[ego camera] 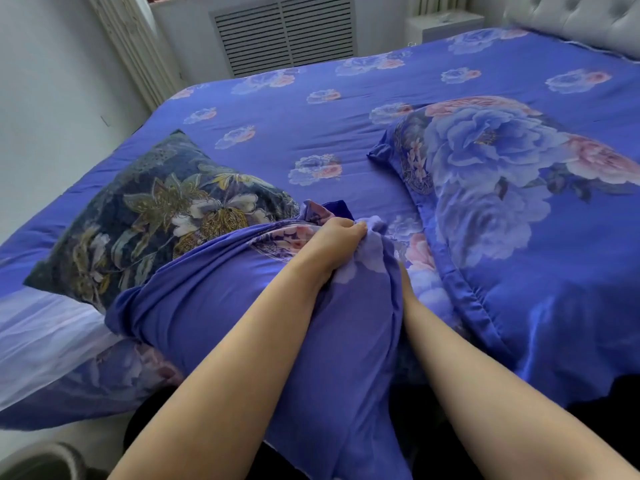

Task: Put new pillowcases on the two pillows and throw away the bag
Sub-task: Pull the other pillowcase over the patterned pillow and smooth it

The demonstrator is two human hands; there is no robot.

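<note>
This is a bedroom in a home. A wide bed (pixel 346 109) fills most of the view, spread with a blue quilt printed with pale roses, and a grey tufted headboard (pixel 571 19) rises at its far right end; two pillows (pixel 145 216) lie on the quilt, one in a dark floral cover and one in a blue rose print. Against the far white wall sits a slatted radiator cover (pixel 284 32), with a small white bedside cabinet (pixel 446 26) between it and the headboard.
</note>
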